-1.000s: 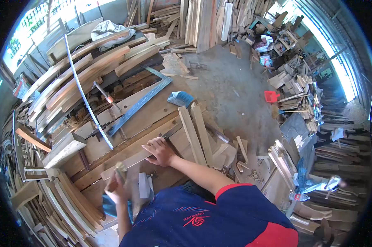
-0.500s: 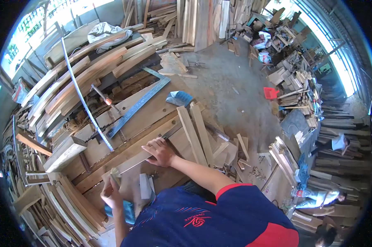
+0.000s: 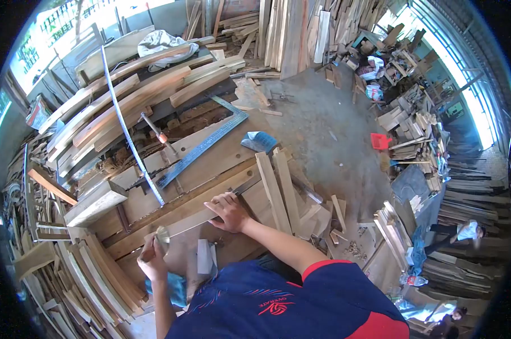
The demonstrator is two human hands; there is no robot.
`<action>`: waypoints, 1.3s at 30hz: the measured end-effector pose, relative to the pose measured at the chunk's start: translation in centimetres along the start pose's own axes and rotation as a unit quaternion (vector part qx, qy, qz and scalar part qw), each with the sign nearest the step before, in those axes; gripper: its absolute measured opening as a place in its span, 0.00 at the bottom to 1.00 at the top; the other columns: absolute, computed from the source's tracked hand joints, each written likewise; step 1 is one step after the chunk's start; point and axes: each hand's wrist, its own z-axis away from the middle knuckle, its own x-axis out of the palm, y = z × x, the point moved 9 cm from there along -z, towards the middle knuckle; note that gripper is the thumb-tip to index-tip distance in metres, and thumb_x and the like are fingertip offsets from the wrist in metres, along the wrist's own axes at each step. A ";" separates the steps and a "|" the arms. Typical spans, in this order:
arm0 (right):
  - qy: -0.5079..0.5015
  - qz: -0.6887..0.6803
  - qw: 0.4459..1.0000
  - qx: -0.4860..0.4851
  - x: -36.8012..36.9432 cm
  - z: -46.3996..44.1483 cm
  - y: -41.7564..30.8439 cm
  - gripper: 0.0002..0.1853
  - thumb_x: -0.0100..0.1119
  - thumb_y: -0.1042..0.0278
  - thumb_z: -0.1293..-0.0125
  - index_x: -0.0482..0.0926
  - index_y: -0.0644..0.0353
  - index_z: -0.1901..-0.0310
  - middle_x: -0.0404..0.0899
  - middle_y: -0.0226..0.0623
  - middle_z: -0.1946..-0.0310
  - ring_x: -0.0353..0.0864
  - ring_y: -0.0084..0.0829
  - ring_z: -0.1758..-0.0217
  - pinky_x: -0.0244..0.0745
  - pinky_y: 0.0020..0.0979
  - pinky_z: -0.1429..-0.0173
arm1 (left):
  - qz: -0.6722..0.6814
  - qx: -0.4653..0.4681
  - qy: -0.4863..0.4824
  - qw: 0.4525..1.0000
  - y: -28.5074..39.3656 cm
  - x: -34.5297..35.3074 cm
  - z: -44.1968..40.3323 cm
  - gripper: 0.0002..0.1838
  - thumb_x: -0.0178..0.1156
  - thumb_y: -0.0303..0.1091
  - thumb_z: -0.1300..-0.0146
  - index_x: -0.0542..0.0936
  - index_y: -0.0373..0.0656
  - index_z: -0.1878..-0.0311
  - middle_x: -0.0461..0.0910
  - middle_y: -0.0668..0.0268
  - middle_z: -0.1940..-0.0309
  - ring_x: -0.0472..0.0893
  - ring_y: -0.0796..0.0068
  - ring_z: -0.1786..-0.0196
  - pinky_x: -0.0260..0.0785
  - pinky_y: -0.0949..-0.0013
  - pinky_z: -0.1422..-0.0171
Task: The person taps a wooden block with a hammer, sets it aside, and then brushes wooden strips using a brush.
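My left hand [image 3: 153,263] is closed around the wooden handle of a small brush-like tool [image 3: 162,234]. Its pale, fanned end points up beside the near end of a long flat strip [image 3: 190,222]. Over that strip lies my right hand [image 3: 228,213], fingers bent across it and thumb on the near side. Beyond the right hand a darker, metal-looking length [image 3: 247,184] continues; whether it is one piece with the strip is unclear. Beneath both is the wooden workbench [image 3: 210,161]. A pale grey block [image 3: 204,257] sits near my body, and a blue cloth-like item [image 3: 173,288] is below my left hand.
A blue carpenter's square [image 3: 201,148], a clamp [image 3: 158,134] and a long white strip [image 3: 122,121] lie across the bench. Two upright wooden pieces [image 3: 273,189] stand right of my right hand. Stacked curved timber [image 3: 137,96] is behind. People [image 3: 467,231] are at far right.
The view has shifted, so the bench appears farther right and lower. The brush-like tool, blurred before, now shows more clearly and stands higher. My right hand stays on the strip.
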 end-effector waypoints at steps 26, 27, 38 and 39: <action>-0.081 -0.046 0.993 -0.069 3.1 -3.2 -7.7 0.30 0.68 0.51 0.33 0.75 0.55 0.34 0.78 0.43 0.41 0.77 0.46 0.36 0.66 0.46 0.31 | 0.018 -0.037 -0.089 0.995 -1.2 3.6 1.4 0.14 0.66 0.27 0.30 0.89 0.39 0.43 0.92 0.60 0.67 0.89 0.74 0.67 0.82 0.67 0.57; -0.078 -0.053 0.993 -0.066 3.4 -3.4 -7.8 0.29 0.68 0.52 0.33 0.75 0.56 0.35 0.78 0.43 0.42 0.76 0.46 0.37 0.66 0.46 0.32 | -0.018 -0.009 -0.100 0.995 0.2 4.4 1.4 0.14 0.66 0.28 0.30 0.89 0.39 0.44 0.91 0.58 0.70 0.89 0.70 0.71 0.82 0.65 0.60; -0.114 -0.013 0.989 -0.091 3.2 -2.5 -6.4 0.22 0.68 0.46 0.32 0.80 0.53 0.47 0.80 0.39 0.52 0.79 0.42 0.46 0.73 0.43 0.39 | -0.058 0.011 -0.108 0.992 2.1 4.2 2.6 0.14 0.70 0.35 0.32 0.91 0.43 0.46 0.89 0.57 0.71 0.91 0.61 0.69 0.81 0.60 0.61; -0.121 -0.008 0.988 -0.098 3.4 -2.5 -6.3 0.22 0.68 0.46 0.32 0.80 0.53 0.47 0.80 0.39 0.53 0.79 0.42 0.46 0.73 0.43 0.39 | -0.059 0.007 -0.103 0.993 1.8 3.9 2.8 0.14 0.70 0.35 0.32 0.91 0.42 0.46 0.90 0.56 0.71 0.91 0.61 0.69 0.82 0.61 0.62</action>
